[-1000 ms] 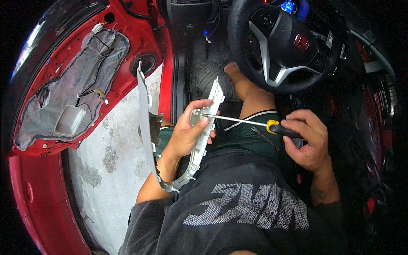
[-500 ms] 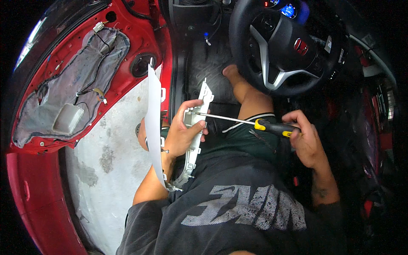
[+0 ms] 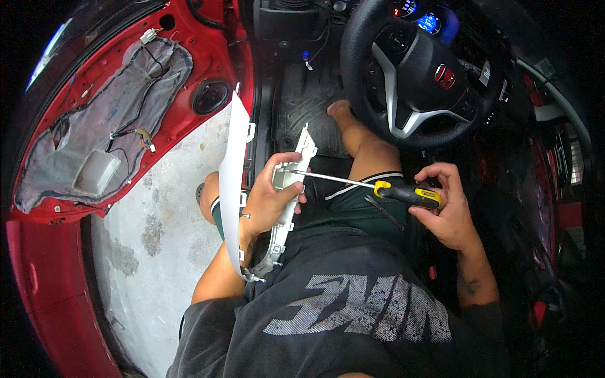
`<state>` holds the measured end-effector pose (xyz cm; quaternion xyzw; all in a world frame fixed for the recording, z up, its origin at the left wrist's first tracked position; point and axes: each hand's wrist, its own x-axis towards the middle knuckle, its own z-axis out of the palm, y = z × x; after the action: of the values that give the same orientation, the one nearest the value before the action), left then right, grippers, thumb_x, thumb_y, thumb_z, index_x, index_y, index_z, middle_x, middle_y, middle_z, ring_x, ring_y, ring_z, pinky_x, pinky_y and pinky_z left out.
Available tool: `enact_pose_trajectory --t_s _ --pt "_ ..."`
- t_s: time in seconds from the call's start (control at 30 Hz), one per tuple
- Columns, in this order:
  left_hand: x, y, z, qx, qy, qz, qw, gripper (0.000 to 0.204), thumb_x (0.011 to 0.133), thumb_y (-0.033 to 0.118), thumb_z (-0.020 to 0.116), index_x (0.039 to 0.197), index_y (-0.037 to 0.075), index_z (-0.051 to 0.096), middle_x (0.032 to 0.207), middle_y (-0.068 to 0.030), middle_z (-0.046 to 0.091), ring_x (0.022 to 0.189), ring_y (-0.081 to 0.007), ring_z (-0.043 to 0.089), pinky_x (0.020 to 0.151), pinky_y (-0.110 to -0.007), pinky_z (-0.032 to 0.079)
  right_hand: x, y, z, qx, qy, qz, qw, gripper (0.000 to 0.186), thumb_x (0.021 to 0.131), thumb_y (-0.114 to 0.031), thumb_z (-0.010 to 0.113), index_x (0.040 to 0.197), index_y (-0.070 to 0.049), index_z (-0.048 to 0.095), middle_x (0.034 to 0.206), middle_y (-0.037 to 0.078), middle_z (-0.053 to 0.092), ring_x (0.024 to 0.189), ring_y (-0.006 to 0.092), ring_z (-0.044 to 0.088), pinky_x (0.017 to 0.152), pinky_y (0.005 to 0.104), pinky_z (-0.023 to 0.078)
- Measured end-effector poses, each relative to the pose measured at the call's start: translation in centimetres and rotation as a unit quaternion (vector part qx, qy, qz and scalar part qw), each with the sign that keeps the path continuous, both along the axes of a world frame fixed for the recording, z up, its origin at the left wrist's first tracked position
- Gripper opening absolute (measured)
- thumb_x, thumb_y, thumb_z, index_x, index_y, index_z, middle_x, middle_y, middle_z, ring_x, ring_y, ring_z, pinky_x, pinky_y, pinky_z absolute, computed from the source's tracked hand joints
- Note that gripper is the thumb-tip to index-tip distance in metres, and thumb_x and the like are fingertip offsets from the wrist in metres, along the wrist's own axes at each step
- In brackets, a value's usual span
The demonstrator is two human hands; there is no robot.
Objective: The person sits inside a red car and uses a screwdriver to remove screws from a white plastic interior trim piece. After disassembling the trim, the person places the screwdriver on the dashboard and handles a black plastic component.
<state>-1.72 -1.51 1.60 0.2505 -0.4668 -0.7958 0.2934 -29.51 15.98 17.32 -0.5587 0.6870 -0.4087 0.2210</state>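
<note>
My left hand point(image 3: 268, 198) grips a light grey, U-shaped plastic trim piece point(image 3: 236, 164) over my lap, its clips and tabs showing along the edges. My right hand point(image 3: 444, 208) has its fingertips round the end of a screwdriver point(image 3: 403, 193) with a yellow and black handle and a long metal shaft. The shaft reaches left into a recess near the top of the trim's right arm, beside my left hand's fingers. A thin dark tool point(image 3: 384, 211) lies on my green shorts below the screwdriver.
The red car door point(image 3: 189, 135) stands open at left, its inner panel bare with loose connectors and a speaker. Pale floor point(image 3: 157, 252) shows beneath it. The steering wheel point(image 3: 353, 72) is at upper right, above a black footwell mat point(image 3: 296, 110). A small blue connector point(image 3: 305, 57) hangs near the console.
The trim has turned, showing more of the smooth face of its left arm. The screwdriver and my right hand have shifted slightly left, and my grip has moved back on the handle's end.
</note>
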Motion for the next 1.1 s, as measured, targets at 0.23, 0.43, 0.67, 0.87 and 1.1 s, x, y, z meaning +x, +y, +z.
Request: enact_pose_trajectory --t_s 0.23,0.43,0.67,0.87,1.1 --pt "-0.2 0.5 0.1 -0.006 -0.016 -0.012 1.000 0.053 0.103 -0.005 0.065 0.151 0.009 0.047 0.121 -0.0081 0.066 0.083 -0.0136 0.069 0.063 -0.027 0.062 -3.9 0.4 -0.2 0.224 -0.005 -0.005 0.975 0.035 0.093 -0.016 0.085 0.119 -0.001 0.066 0.099 0.008 0.070 0.092 0.0140 0.069 0.075 0.0314 0.059" --pt "-0.4 0.5 -0.2 -0.018 -0.041 -0.016 0.999 0.052 0.103 -0.005 0.065 0.150 0.009 0.048 0.119 -0.0075 0.066 0.082 -0.0127 0.069 0.064 -0.026 0.061 -1.9 1.0 -0.2 0.137 0.087 0.041 0.986 0.049 0.090 -0.012 0.085 0.133 -0.002 0.062 0.120 0.011 0.069 0.101 0.0174 0.069 0.082 0.0360 0.058" --pt "-0.7 0.6 -0.3 -0.015 -0.071 -0.038 0.997 0.049 0.104 -0.007 0.064 0.148 0.009 0.050 0.125 -0.0080 0.067 0.081 -0.0123 0.069 0.062 -0.025 0.061 -3.6 1.2 -2.0 0.247 0.021 0.055 0.967 0.053 0.116 -0.044 0.048 0.105 0.000 0.076 0.090 0.008 0.073 0.091 0.0163 0.070 0.085 0.0338 0.056" --pt "-0.6 0.5 -0.7 -0.005 -0.100 -0.035 0.994 0.047 0.103 -0.009 0.062 0.145 0.008 0.052 0.130 -0.0102 0.066 0.082 -0.0130 0.070 0.062 -0.026 0.061 -2.3 2.1 -1.7 0.318 -0.144 0.100 0.932 0.083 0.082 0.004 0.090 0.151 -0.005 0.046 0.108 0.007 0.071 0.102 0.0131 0.067 0.091 0.0310 0.054" --pt "-0.6 0.4 -0.6 -0.043 -0.137 -0.066 0.987 0.050 0.100 -0.014 0.061 0.145 0.005 0.052 0.139 -0.0130 0.059 0.083 -0.0145 0.072 0.063 -0.027 0.062 -2.4 2.3 -2.2 0.190 0.134 0.018 0.972 0.039 0.097 -0.028 0.080 0.122 0.001 0.071 0.106 0.010 0.068 0.103 0.0238 0.068 0.095 0.0373 0.052"
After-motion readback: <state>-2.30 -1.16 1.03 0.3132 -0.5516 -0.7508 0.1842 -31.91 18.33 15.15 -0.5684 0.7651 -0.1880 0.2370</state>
